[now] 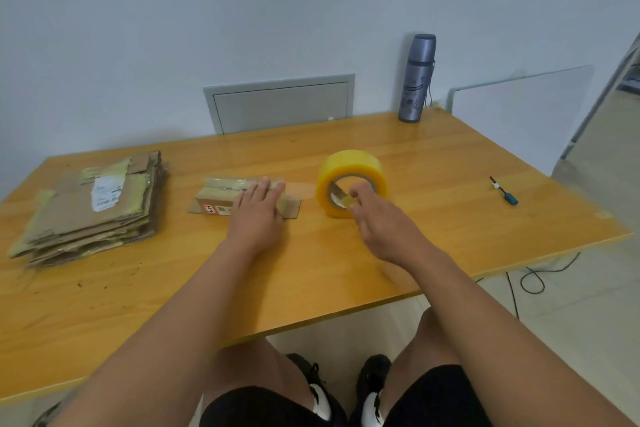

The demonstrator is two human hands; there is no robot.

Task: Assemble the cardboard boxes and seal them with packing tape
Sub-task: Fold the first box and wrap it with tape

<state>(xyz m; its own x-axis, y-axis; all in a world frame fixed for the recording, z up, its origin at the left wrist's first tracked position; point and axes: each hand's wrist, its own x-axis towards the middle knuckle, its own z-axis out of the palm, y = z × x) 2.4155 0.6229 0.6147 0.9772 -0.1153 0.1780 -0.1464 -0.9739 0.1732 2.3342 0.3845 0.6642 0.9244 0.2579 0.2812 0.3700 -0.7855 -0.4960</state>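
We see the small cardboard box lying mid-tabletop, long axis left to right. Our left hand presses it flat-fingered. Just right, the tape roll stands on edge, a clear strip stretching boxward; our right hand pinches something at its core.

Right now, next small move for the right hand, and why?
Probably pull the roll further right: the left hand presses flat on the box, the right hand grips the roll's core, and tape already spans between them.
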